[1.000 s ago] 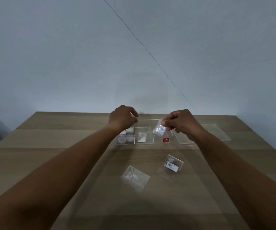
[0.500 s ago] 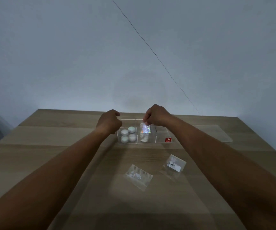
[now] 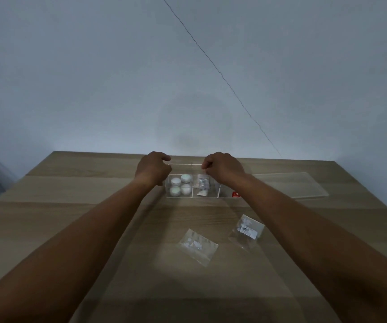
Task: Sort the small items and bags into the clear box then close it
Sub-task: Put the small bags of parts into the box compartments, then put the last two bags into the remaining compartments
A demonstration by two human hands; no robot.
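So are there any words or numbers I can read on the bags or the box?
Nothing can be read here.
Red sticker on the clear box: a pale mark, too small to read.
White label on the right bag: dark print, too blurred to read.
Left bag: no text shows.
Bag in the middle compartment: no text shows.

Both hands (image 3: 154, 167) (image 3: 222, 166) over the clear box (image 3: 181, 197); two bags (image 3: 197, 245) (image 3: 247, 229) nearer on the table (image 3: 71, 206)
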